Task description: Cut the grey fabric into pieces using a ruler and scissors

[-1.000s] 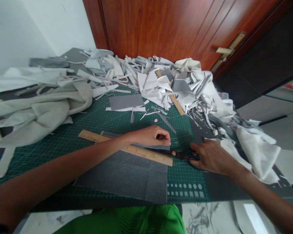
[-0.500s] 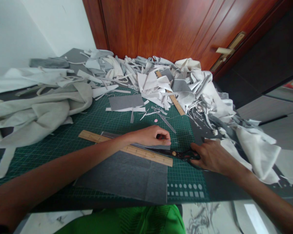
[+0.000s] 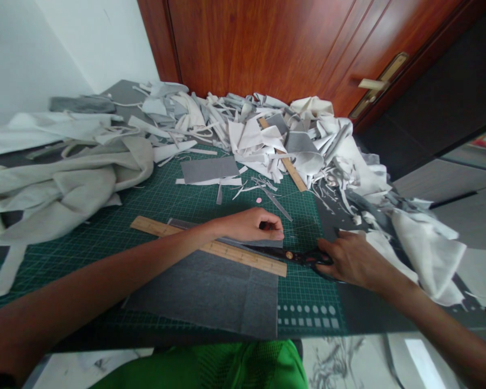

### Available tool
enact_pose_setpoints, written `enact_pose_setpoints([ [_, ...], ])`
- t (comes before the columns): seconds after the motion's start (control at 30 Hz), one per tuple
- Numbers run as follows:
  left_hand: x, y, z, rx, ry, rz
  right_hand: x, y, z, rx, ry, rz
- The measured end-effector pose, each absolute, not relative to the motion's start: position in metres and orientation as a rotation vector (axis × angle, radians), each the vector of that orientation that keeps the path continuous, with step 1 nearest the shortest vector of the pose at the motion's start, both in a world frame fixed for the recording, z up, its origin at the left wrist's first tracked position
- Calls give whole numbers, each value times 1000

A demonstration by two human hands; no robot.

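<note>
My right hand (image 3: 346, 260) is closed round the handles of black scissors (image 3: 303, 257), whose blades point left beneath the fingers of my other hand. My left hand (image 3: 253, 224) has its fingers pinched on the right end of a narrow grey fabric strip (image 3: 273, 243). The blades lie along the lower side of that strip, partly hidden by it. Just below them, a wooden ruler (image 3: 243, 255) rests slantwise on a larger piece of dark grey fabric (image 3: 210, 292). My left forearm crosses over the ruler and hides part of the strip.
A green cutting mat (image 3: 154, 200) lies under the work. Beyond it are a small grey fabric rectangle (image 3: 210, 169), thin offcuts, and a heap of white and grey scraps (image 3: 251, 135) with a second ruler (image 3: 292, 173). Folded beige cloth (image 3: 65, 189) lies at left.
</note>
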State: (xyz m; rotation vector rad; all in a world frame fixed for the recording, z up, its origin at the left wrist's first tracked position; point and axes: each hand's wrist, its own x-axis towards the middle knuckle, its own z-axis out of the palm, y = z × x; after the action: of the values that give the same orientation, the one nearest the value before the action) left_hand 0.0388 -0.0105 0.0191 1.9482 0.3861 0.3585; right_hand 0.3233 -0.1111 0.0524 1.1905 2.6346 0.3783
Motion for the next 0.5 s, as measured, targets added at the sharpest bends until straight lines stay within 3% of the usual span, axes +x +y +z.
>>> enact_pose_setpoints([
  [0.5, 40, -10, 25, 1907, 400, 348, 301, -107, 64, 1328, 2455, -77],
])
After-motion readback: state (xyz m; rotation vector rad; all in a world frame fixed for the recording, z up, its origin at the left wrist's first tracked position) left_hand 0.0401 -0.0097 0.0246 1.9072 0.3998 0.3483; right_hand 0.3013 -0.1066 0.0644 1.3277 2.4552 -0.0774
